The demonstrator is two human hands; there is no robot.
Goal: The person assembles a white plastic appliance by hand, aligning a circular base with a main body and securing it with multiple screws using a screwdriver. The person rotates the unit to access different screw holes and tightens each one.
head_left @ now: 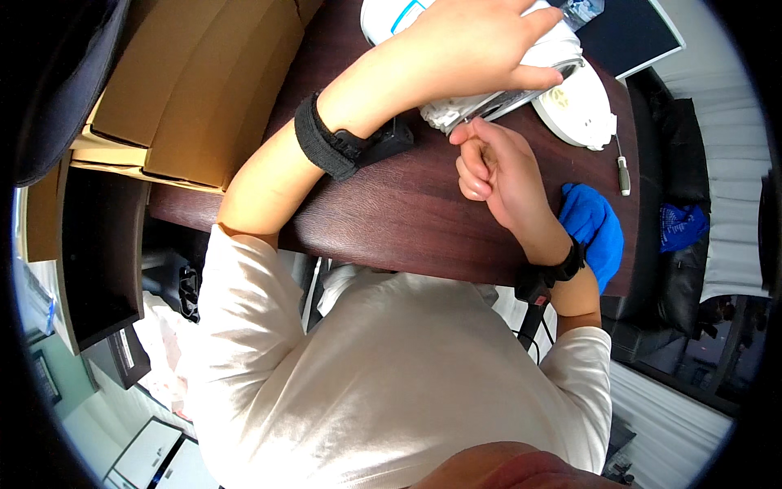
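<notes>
Shirt: a cream-white T-shirt (pixel 391 383) with short sleeves; the cloth is plain, with soft folds over the chest.
Sleeves: they end above the elbows, so both forearms are bare.
Left wrist: a wide black strap (pixel 324 147), made of fabric, with a small black box (pixel 389 140) fixed on its far side.
Right wrist: a narrower black band (pixel 568 265) with a black block (pixel 533 289) on the near side; a thin black cable (pixel 529 326) goes down from it to the near edge.
Hands: left hand (pixel 464 49) and right hand (pixel 497 167) are bare, no gloves, no rings visible.

The left hand (pixel 468 49) hides much of the white appliance (pixel 562 98), perhaps its top.
</notes>
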